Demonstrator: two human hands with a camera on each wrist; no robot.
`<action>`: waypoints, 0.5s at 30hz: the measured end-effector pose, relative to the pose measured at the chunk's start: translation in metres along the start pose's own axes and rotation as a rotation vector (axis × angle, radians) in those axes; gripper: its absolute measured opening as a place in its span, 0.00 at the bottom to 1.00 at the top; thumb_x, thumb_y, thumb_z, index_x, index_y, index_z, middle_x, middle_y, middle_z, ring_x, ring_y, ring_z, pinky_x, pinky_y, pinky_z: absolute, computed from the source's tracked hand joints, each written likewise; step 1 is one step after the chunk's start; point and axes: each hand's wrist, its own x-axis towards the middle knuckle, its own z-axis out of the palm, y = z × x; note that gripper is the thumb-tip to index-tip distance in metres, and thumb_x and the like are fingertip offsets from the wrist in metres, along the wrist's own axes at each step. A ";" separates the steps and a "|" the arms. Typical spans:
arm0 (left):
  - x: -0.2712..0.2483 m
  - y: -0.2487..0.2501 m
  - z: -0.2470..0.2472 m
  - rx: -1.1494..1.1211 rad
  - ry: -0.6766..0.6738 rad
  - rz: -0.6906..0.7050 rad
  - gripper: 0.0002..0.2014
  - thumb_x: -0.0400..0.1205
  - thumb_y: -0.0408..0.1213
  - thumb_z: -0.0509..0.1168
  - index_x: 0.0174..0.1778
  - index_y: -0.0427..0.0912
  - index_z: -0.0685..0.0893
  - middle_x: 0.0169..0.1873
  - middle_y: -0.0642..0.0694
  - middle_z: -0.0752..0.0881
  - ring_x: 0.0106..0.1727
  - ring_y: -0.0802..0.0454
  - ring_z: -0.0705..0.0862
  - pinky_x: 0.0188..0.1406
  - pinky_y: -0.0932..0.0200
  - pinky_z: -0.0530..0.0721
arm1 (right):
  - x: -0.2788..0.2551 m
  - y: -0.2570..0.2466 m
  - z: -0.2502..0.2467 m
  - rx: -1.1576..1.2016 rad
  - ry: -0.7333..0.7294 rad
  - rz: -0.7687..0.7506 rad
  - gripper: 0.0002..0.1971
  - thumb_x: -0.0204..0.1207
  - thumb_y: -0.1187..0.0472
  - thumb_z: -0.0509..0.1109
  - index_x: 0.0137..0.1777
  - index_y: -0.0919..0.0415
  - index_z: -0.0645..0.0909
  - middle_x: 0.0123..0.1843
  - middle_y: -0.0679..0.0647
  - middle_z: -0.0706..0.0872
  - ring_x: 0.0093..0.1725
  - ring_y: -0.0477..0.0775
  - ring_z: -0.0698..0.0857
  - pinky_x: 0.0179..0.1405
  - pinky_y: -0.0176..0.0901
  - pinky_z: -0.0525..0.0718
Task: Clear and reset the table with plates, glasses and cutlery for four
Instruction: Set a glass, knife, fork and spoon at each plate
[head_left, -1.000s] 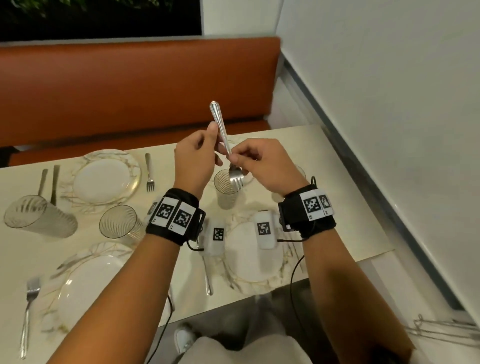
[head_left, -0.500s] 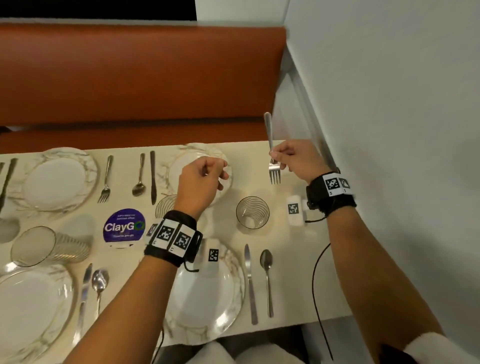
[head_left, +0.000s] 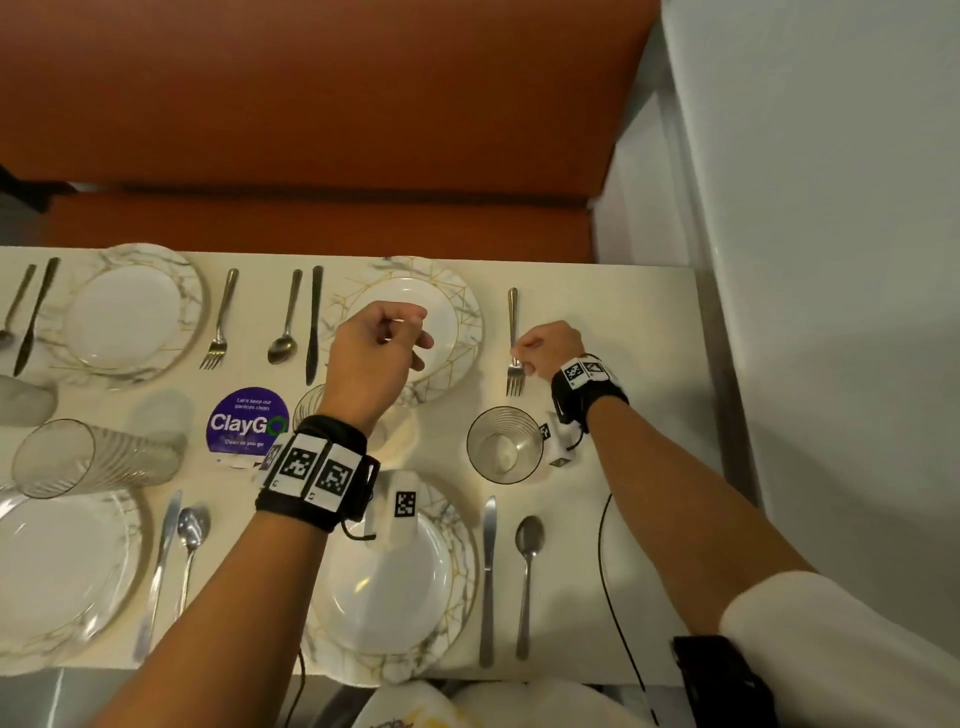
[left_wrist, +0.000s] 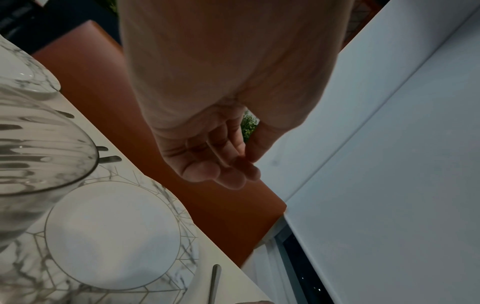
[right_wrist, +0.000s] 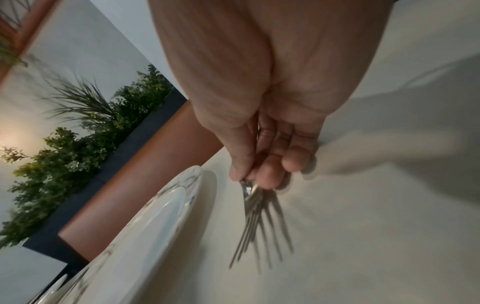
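Pinching the fork (head_left: 514, 347), right hand (head_left: 551, 349); left hand (head_left: 375, 358) loosely curled, empty.

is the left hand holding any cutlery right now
No, the left hand hangs loosely curled and empty above the plate; only the right hand holds a fork.

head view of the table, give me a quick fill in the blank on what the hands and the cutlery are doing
1. The right hand pinches a ____ beside the far plate.
2. The left hand holds ____.
3. The round purple sticker on the table reads ____.
4. Right of the near plate lie a knife and a ____.

Missing words: fork; nothing; ClayGo; spoon
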 end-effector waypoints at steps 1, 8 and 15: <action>0.001 -0.001 0.000 0.000 0.004 -0.003 0.07 0.90 0.36 0.64 0.57 0.45 0.88 0.43 0.46 0.93 0.35 0.54 0.87 0.34 0.61 0.80 | 0.004 -0.002 0.001 -0.019 -0.004 0.001 0.04 0.73 0.62 0.79 0.45 0.60 0.94 0.34 0.55 0.92 0.34 0.51 0.91 0.49 0.45 0.92; 0.001 -0.003 0.002 0.006 0.008 -0.031 0.07 0.90 0.36 0.64 0.57 0.45 0.88 0.43 0.46 0.93 0.35 0.55 0.87 0.33 0.63 0.79 | 0.028 -0.017 0.008 -0.089 -0.011 0.077 0.05 0.69 0.60 0.82 0.41 0.61 0.94 0.39 0.54 0.94 0.42 0.52 0.93 0.49 0.50 0.93; -0.001 -0.005 0.002 0.022 -0.009 -0.032 0.07 0.90 0.36 0.65 0.58 0.45 0.88 0.42 0.47 0.93 0.34 0.57 0.87 0.32 0.66 0.80 | 0.029 -0.019 0.010 -0.074 0.008 0.109 0.09 0.70 0.57 0.83 0.45 0.63 0.94 0.38 0.55 0.93 0.40 0.55 0.93 0.47 0.49 0.94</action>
